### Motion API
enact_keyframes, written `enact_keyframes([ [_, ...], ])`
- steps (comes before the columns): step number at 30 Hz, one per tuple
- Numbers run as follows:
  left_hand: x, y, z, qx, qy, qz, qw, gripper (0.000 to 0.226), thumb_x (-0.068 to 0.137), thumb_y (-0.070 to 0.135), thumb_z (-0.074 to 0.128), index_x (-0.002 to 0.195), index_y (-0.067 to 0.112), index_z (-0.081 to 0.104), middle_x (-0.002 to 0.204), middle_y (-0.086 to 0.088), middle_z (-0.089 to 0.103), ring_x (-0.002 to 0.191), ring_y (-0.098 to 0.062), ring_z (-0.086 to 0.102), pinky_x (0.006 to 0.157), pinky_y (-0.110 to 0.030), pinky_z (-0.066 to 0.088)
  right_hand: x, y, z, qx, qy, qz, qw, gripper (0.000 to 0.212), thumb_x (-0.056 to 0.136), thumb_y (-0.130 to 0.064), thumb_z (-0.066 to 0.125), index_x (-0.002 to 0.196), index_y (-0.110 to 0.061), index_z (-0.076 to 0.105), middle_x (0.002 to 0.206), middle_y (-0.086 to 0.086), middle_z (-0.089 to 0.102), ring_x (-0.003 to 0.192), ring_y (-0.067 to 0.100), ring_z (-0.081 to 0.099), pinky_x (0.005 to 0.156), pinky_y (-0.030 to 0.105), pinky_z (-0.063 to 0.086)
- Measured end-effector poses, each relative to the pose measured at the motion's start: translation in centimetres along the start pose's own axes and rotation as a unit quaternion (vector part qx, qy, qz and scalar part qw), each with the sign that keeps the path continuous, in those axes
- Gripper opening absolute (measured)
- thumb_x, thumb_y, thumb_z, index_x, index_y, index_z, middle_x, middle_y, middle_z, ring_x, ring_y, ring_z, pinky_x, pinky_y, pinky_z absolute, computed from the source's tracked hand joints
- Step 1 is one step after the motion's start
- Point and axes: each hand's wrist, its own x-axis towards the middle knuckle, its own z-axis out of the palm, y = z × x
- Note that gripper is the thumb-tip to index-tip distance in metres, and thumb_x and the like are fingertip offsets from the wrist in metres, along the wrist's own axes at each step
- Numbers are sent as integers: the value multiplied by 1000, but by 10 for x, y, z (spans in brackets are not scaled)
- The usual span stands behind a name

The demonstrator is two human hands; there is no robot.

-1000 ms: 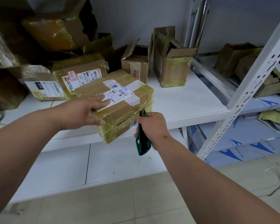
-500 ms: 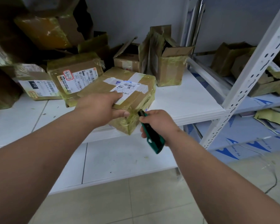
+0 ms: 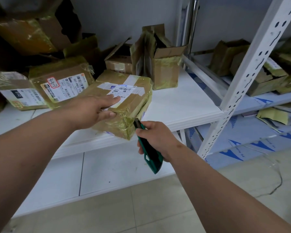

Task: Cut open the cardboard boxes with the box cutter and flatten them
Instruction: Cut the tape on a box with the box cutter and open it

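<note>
A taped cardboard box (image 3: 131,98) with a white shipping label lies at the front edge of the white shelf (image 3: 183,105), one corner hanging over the edge. My left hand (image 3: 92,111) holds the box from its near left side, fingers flat on top and thumb against the near face. My right hand (image 3: 156,138) grips a green box cutter (image 3: 149,155). The cutter's tip touches the box's near right corner, at the taped seam.
Several more taped boxes (image 3: 60,81) crowd the back and left of the shelf, with two opened boxes (image 3: 165,64) behind. A white perforated upright (image 3: 242,78) stands to the right. Beyond it a neighbouring rack holds more boxes (image 3: 265,76). A lower shelf and tiled floor lie below.
The box has moved back and settled lower onto the shelf edge. My right hand tilted the cutter from upright to slanted and brought its tip to the box's near right corner.
</note>
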Motion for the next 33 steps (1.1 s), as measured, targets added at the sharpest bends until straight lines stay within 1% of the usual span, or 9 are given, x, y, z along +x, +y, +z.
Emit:
enact_keyframes([
  [4,6,5,4,10,23,-8,1000,57,90,59,48,143,58,27,155,22,29,143,-13,30,114,-41,32,-5,4,-4,35,-1,-8,999,19,99,-12,57,116,-10,64,64,11,61,46,23,58,48,24,49],
  [8,16,23,10,55,55,-42,996,57,91,64,41,146,55,27,155,20,32,142,-19,28,108,-45,37,-11,2,-11,54,10,-5,998,11,100,-12,56,105,-16,65,65,11,61,47,23,58,49,24,50],
  [11,24,39,15,85,60,-59,993,60,92,66,37,149,50,25,156,17,32,142,-22,27,109,-44,34,-3,-4,-21,58,37,3,998,10,98,-10,59,106,-10,64,64,12,61,44,23,57,48,25,50],
  [17,29,22,4,49,-20,-40,998,65,91,60,49,149,50,22,152,1,39,137,-24,34,110,-40,35,2,-7,-35,17,10,18,1000,22,97,-11,60,119,-6,64,67,14,63,48,22,58,50,26,51],
  [22,25,23,11,41,28,-17,999,57,97,49,48,149,46,27,155,15,33,143,-17,23,114,-38,30,-4,3,-29,43,18,10,999,27,97,-10,60,124,-8,62,63,14,60,43,22,56,47,26,50],
  [26,23,25,12,53,44,-29,997,54,97,51,45,149,49,26,155,21,30,140,-17,25,109,-39,33,-9,9,-28,32,20,-2,999,26,97,-11,59,122,-11,64,62,12,60,44,23,56,50,28,51],
  [30,25,31,15,55,48,-59,996,53,96,58,39,147,53,24,153,26,29,137,-18,27,105,-40,36,-17,13,-30,-34,1,-13,999,23,95,-10,60,115,-20,68,62,13,60,45,25,56,51,29,52],
  [31,28,34,16,55,51,-68,995,53,95,60,37,147,54,25,153,25,30,137,-19,27,105,-40,36,-17,17,-29,-41,11,-25,999,25,95,-9,60,116,-21,68,62,12,59,45,24,55,50,30,52],
  [33,32,41,16,50,61,-77,994,55,94,63,38,146,52,28,152,21,36,133,-22,29,102,-39,37,-14,24,-30,-54,78,-76,993,30,95,-10,57,117,-27,68,61,5,58,47,21,55,54,38,57],
])
